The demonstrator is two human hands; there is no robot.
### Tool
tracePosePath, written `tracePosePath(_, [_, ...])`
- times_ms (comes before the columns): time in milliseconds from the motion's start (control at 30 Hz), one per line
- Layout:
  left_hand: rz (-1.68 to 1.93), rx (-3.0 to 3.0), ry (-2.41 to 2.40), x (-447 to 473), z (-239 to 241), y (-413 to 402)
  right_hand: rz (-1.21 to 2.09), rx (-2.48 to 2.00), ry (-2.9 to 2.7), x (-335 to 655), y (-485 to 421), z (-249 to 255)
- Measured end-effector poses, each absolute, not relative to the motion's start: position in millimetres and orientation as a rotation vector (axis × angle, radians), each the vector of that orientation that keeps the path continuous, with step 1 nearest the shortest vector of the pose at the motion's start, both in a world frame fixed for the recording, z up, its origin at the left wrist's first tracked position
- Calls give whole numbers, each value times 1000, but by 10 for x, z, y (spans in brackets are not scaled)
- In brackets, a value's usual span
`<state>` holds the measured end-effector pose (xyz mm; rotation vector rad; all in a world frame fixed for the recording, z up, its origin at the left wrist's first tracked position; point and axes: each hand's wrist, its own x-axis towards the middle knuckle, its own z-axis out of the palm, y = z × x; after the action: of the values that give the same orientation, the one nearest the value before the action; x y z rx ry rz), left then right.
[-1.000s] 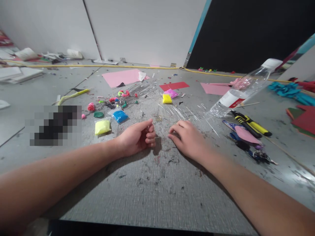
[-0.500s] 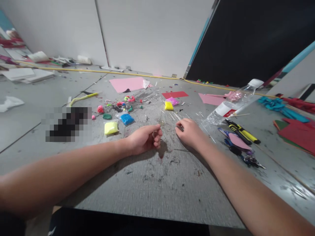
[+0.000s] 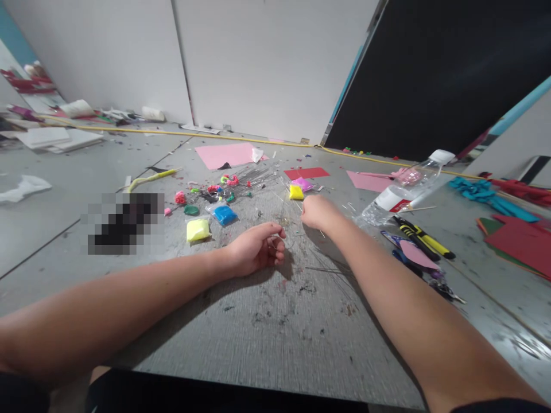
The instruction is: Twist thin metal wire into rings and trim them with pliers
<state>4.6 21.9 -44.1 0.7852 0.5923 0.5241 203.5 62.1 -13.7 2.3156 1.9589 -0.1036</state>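
My left hand (image 3: 257, 249) rests on its side on the grey table (image 3: 275, 332), fingers curled in; a thin glint shows among them, too small to name. Farther forward, my right hand (image 3: 318, 213) is closed, palm down, just below the yellow clay packet (image 3: 295, 192). Its fingertips are hidden, and thin clear strands show around it. A purple packet (image 3: 303, 183) touches the yellow one. Left of my left hand lie a blue clay packet (image 3: 224, 215) and a pale yellow clay packet (image 3: 198, 230). Thin wires (image 3: 327, 269) lie under my right forearm.
A clear bottle (image 3: 407, 189) leans on the right, beside a black-yellow cutter (image 3: 424, 238) and keys (image 3: 447, 291). Red sheets (image 3: 519, 241) lie far right. Small coloured clay pieces (image 3: 179, 198) and pink paper (image 3: 224, 155) are at the back left. A yellow cord (image 3: 241, 137) runs along the wall.
My right hand has moved forward and slightly left, towards the yellow packet, and its fingers have turned down out of sight. My left hand has barely moved. The view has shifted slightly.
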Motion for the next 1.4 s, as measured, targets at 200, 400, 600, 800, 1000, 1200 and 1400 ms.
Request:
tracePosePath(200, [575,752,632,63,-456,220,-145,2253,1983,2039,714,-159])
tracePosePath(400, [594,748,632,47,-426,192,-177,2412,2145,2107,439,-28])
tracePosePath(600, [679,792,559,31,-447,176,-317,2468,2474,2066,-210,124])
tracePosePath(800, [625,772,557,33,-396,187,-419,2320,2769,2224,-560,88])
tracePosePath(1000, [614,806,565,29,-392,188,-230,2356,2612,2646,-569,43])
tracePosePath(1200, [570,845,553,38,-440,206,-135,2342,2637,2835,-572,11])
tracePosePath(1400, [555,889,556,38,-463,198,41,2410,2688,2923,-698,173])
